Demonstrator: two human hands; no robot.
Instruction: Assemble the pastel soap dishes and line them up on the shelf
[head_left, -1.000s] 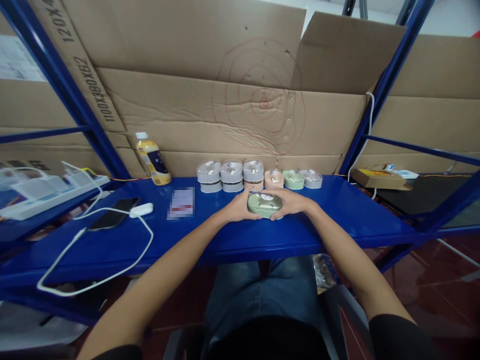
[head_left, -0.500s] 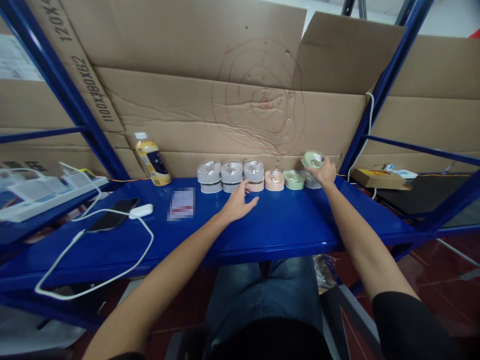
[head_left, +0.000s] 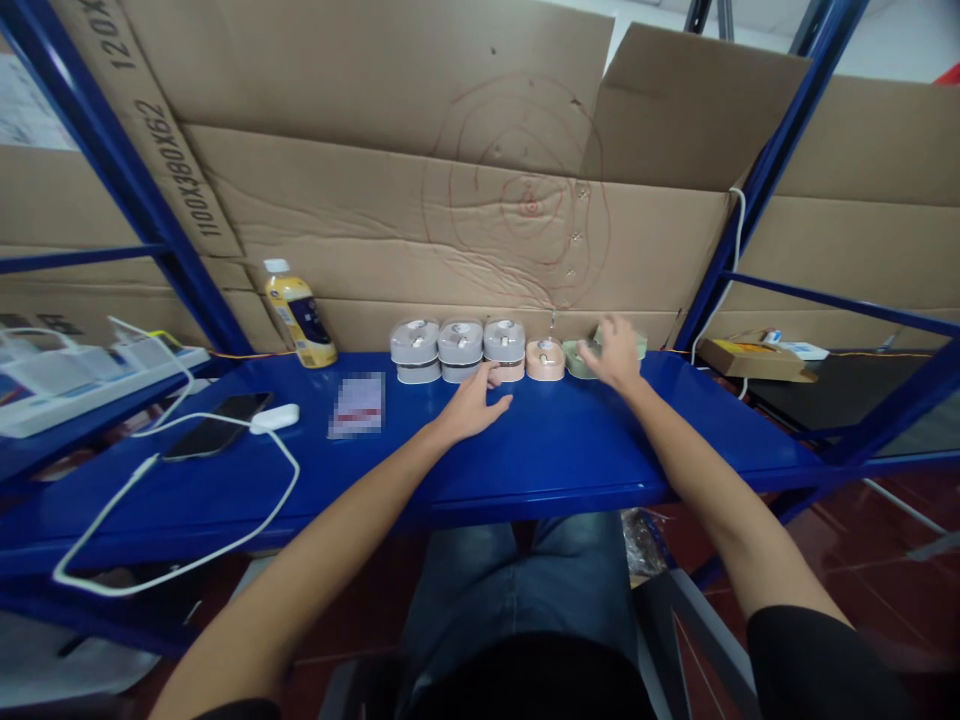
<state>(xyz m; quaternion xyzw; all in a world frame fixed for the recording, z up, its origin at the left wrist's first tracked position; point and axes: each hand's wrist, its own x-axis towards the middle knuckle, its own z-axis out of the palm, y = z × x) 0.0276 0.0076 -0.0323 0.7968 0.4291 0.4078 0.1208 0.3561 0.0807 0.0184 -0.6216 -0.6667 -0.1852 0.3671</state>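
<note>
My left hand [head_left: 471, 405] lies on the blue tabletop with thumb and fingers apart. Its fingertips reach the lower pink container [head_left: 513, 371], on which a grey clear-lidded container [head_left: 504, 342] is stacked. Two more stacks of grey containers [head_left: 460, 345] stand to the left. A single pink container [head_left: 545, 360] and a green one [head_left: 580, 362] follow on the right. My right hand [head_left: 618, 352], a little blurred, is open over the right end of the row. Behind it shows part of another green container [head_left: 640, 343]; what lies beneath is hidden by the hand.
A yellow bottle [head_left: 301, 315] stands at the back left. Nearer are a pixelated card [head_left: 358, 405], a dark phone [head_left: 217, 428] and a white cable [head_left: 292, 490]. Cardboard [head_left: 337, 220] walls the back. A small brown box [head_left: 750, 357] sits beyond the right post.
My right hand has let go of the green container at the right end and moved left, toward the other green one. The left hand has stayed in place.
</note>
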